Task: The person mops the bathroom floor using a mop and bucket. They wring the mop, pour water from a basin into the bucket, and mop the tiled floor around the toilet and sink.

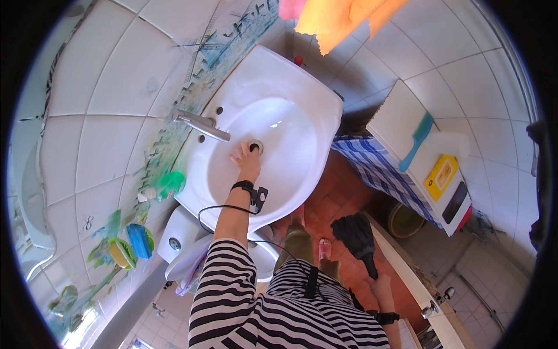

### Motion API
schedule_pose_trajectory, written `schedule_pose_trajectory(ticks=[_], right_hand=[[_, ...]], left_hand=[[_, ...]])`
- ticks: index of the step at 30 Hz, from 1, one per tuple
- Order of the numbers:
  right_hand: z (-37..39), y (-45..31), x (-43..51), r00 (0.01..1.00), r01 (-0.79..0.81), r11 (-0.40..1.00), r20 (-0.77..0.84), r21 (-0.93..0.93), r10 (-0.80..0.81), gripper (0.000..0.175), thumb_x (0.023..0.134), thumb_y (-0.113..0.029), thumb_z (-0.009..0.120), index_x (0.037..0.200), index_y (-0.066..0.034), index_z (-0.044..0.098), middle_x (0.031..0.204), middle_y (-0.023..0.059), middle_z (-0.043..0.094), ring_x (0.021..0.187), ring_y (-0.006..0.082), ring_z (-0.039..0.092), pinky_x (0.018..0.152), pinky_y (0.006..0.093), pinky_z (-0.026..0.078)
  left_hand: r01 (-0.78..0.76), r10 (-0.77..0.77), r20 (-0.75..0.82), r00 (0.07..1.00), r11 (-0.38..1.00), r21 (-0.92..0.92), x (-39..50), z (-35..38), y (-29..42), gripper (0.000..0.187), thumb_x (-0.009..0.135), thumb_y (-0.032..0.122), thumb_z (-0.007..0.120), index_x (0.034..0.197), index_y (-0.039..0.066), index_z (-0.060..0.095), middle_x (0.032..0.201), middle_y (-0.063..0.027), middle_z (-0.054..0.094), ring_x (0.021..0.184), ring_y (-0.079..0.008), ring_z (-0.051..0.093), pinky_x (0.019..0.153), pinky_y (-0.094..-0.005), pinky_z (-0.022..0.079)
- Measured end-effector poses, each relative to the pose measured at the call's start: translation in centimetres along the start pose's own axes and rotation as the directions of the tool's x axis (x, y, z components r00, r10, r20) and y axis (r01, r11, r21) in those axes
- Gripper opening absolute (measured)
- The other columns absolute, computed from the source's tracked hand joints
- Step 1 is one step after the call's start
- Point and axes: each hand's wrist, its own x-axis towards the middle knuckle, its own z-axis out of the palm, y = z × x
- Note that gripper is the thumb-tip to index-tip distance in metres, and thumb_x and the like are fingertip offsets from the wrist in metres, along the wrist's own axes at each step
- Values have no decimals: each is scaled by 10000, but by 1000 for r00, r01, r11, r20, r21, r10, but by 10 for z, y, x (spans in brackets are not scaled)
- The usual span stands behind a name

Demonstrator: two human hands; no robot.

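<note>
A white ceramic washbasin (296, 170) lies before me, with a chrome faucet (201, 125) on its wall side. My left hand (247, 160) reaches into the bowl with its fingers apart. Its fingertips are at the drain (255, 146), a dark hole with a pale ring; whether a finger goes into the hole is hard to tell. Low at my right side, my right hand (380, 285) grips the dark handle of a black duster (355, 235). The duster's shaggy head points towards the basin, above the red tiled floor (333, 187).
A green bottle (171, 185) stands beside the basin. Sponges (139, 241) sit in wall holders above the toilet (185, 233). On the right, a white-topped stand (394, 115) bears a teal comb (416, 141) and a yellow pack (441, 177). Orange cloth (344, 22) hangs overhead. A door edge (405, 266) stands near my right arm.
</note>
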Motion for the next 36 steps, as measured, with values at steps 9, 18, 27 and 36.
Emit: schedule_pose_trajectory(ticks=[9,18,27,36], right_hand=[[-13,-10,-9,999,30,999,13,28,-31,360,752,-213,824,873,66,630,676,203,610,643,337,637,573,416,468],[-28,-26,-11,996,84,995,15,45,-85,373,757,-202,824,927,79,646,747,212,653,681,321,657,603,410,491],[-20,2,-15,984,172,983,-68,69,-167,402,752,-215,837,865,94,605,695,226,621,632,325,643,567,428,478],[-18,9,-30,993,93,986,-79,135,-83,363,739,-204,845,839,53,609,600,133,574,534,222,592,500,366,450]], left_hand=[[-40,-100,-179,979,762,-646,-58,-78,-53,380,798,32,630,1154,151,686,1098,-117,622,987,-244,604,869,-372,476],[-253,-150,-438,886,637,-728,-70,-248,-69,245,877,231,693,808,-2,725,636,-54,679,543,-109,623,559,-271,500],[-184,-139,-343,929,631,-754,-14,-271,-64,194,875,174,688,881,-13,737,704,-77,714,606,-122,665,595,-264,518],[-436,-283,-557,780,393,-810,-31,-223,-39,226,894,166,649,755,-8,684,624,-35,637,551,-123,592,516,-262,441]])
